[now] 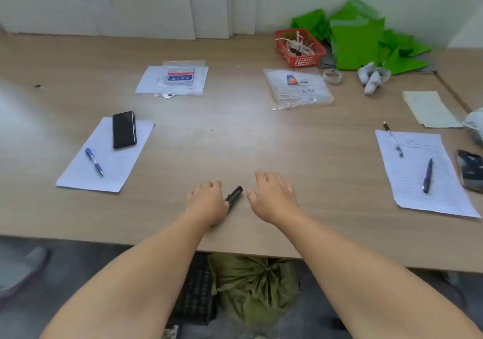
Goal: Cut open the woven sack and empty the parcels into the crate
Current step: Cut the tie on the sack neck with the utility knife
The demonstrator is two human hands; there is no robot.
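Observation:
A black folding knife [234, 196] lies on the wooden table [235, 135] near its front edge, between my hands. My left hand [206, 201] rests knuckles-up with fingers curled, its thumb against the knife's near end; whether it grips the knife is unclear. My right hand [271, 195] lies palm-down just right of the knife, fingers apart, holding nothing. Under the table, on the floor, sits an olive-green woven sack [251, 289] tied shut at the top. A black slotted crate [196, 294] stands right beside it on the left, partly hidden by my left forearm.
On the left lie a lined sheet [86, 171], a blue pen [94, 161] and a black phone [124, 129]. Two clear parcel bags [172, 80] [298, 87] lie further back. A red basket [300, 47] and green bags [358, 40] sit back right. Paper with two pens [418, 171] lies right.

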